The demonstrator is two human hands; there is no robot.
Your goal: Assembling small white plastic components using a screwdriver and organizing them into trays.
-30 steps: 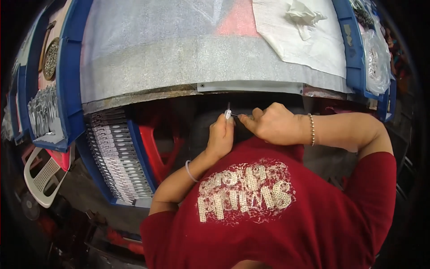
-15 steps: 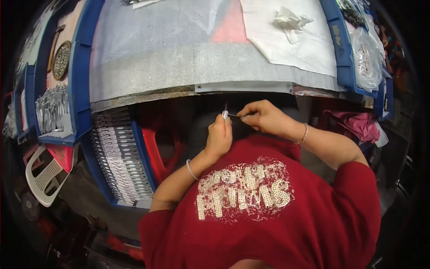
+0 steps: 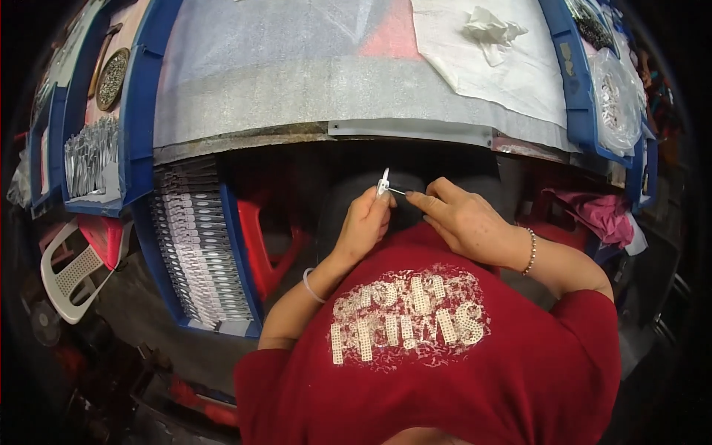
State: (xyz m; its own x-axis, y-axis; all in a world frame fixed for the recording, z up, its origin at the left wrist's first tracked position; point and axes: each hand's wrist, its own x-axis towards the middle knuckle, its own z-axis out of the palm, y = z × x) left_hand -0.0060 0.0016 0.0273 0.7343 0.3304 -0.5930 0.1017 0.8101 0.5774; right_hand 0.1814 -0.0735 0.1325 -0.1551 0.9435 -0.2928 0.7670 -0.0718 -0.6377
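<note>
In front of my lap, my left hand is closed round a small folding tool with a white and silver body. A pale pointed piece sticks up from its top, and a thin metal arm juts out to the right. The lower part of the tool is hidden in my fingers. My right hand has its fingers stretched toward the tool, a fingertip touching the outer end of the thin arm. No grip on the arm shows.
A table edge lies ahead, with a crumpled white tissue on a cloth. A blue tray at left holds rows of similar tools. Blue bins of metal parts flank the table. A red stool stands underneath.
My right hand has gone from a pinch on the thin arm to stretched fingers touching its end. The tool has turned so its pale pointed piece shows. The view has shifted slightly.
</note>
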